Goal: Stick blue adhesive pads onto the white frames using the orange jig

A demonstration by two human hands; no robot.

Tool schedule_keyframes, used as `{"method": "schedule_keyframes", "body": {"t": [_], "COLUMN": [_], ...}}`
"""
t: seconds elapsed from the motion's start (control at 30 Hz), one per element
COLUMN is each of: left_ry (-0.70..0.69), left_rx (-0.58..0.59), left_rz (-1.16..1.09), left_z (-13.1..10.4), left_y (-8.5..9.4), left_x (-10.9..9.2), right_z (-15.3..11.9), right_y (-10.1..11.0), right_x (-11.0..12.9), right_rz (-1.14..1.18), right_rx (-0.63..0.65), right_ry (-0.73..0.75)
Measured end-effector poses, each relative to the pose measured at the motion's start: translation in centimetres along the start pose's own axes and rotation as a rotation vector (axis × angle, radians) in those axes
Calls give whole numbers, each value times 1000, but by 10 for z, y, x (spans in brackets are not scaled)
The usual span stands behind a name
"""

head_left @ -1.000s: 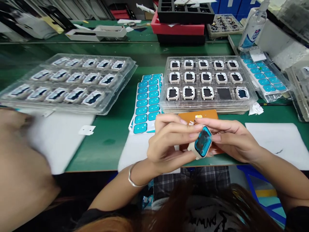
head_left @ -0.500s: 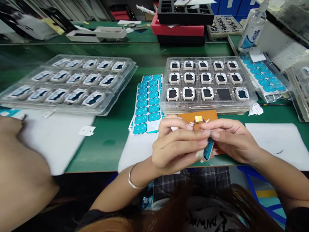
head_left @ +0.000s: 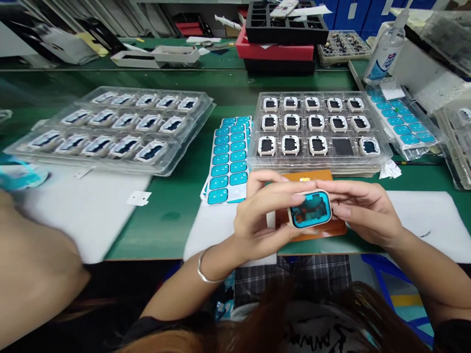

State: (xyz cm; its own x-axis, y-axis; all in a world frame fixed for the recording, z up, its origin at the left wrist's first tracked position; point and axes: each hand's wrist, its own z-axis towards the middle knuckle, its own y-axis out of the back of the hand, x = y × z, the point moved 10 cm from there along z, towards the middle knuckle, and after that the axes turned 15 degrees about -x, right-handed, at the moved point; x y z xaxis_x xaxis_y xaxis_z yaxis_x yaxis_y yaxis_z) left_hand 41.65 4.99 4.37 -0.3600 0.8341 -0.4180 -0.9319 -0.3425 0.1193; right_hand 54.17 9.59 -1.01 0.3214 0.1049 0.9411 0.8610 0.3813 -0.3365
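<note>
A small watch-like case (head_left: 312, 210) with a pale frame and a blue-rimmed, see-through face is held above an orange block (head_left: 324, 229). My left hand (head_left: 257, 213) grips its left side, fingers on the top edge and thumb below. At the right edge, my right hand (head_left: 368, 208) pinches it with thumb and fingers. Behind my hands a clear tray (head_left: 253, 156) holds rows of pale frames, with one pocket in the front row showing no frame. Sheets of blue stickers (head_left: 228, 164) lie left of that tray.
Another clear tray (head_left: 165, 166) of frames stands at the left. A co-worker's arm (head_left: 40, 240) reaches in at the far left. White foam sheets (head_left: 434, 220) lie by the front edge. Behind are stacked black and red boxes (head_left: 275, 49) and a clear bottle (head_left: 384, 54).
The case has been turned from edge-on so that its blue-rimmed face shows, and sits slightly higher. My fingers have shifted around it. The co-worker's arm has moved down a little.
</note>
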Motion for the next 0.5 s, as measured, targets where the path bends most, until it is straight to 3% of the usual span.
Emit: {"method": "schedule_keyframes", "body": {"t": [0.3, 0.5], "left_ry": [56, 70], "left_rx": [-60, -37], "left_rz": [-25, -79], "left_z": [-2, -2], "left_y": [5, 2], "left_x": [10, 12], "right_z": [1, 2], "right_y": [1, 1], "right_x": [1, 4], "right_rz": [-19, -44], "right_rx": [-16, -10], "right_ry": [37, 105]}}
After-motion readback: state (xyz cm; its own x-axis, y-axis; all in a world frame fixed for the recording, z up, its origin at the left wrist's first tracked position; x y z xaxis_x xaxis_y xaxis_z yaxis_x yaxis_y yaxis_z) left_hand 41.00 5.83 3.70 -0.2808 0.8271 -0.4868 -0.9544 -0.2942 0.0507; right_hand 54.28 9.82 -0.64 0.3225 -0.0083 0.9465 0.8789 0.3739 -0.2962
